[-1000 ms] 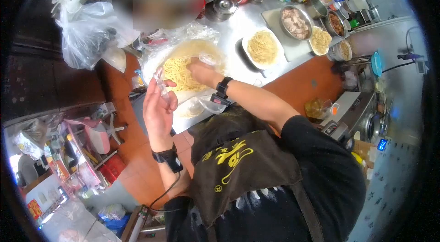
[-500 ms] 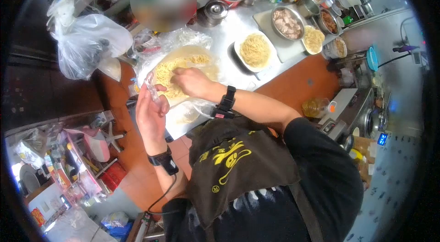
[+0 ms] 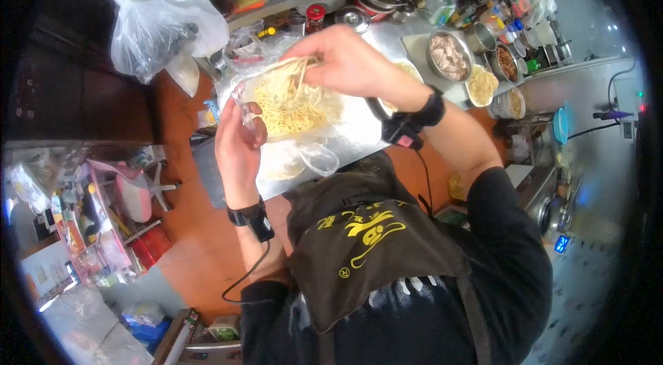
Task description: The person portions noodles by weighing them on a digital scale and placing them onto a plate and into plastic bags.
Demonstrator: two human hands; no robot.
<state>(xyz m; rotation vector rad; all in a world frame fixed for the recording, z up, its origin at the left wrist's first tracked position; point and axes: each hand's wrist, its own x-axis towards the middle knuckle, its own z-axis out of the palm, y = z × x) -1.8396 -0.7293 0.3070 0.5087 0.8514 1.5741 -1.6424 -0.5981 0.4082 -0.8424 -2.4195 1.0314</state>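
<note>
My right hand (image 3: 345,64) is raised above the steel counter (image 3: 359,123) and grips a bunch of yellow noodles (image 3: 289,85) that trails down to the big noodle pile (image 3: 293,113) lying in a clear plastic bag. My left hand (image 3: 238,144) is upright at the pile's left side and pinches a small clear plastic bag (image 3: 243,111). Both wrists carry black bands with a small device. A second small clear bag (image 3: 314,156) lies on the counter near my apron.
A metal bowl of sliced meat (image 3: 449,55), a plate of noodles (image 3: 482,83) and several pots and jars stand at the back right. A large white plastic bag (image 3: 162,23) hangs at upper left. Orange tiled floor (image 3: 200,241) and cluttered shelves lie to the left.
My right hand has risen from the noodle pile with a bunch of noodles in it. The left hand stays beside the pile with the small bag. The blurred person has left view.
</note>
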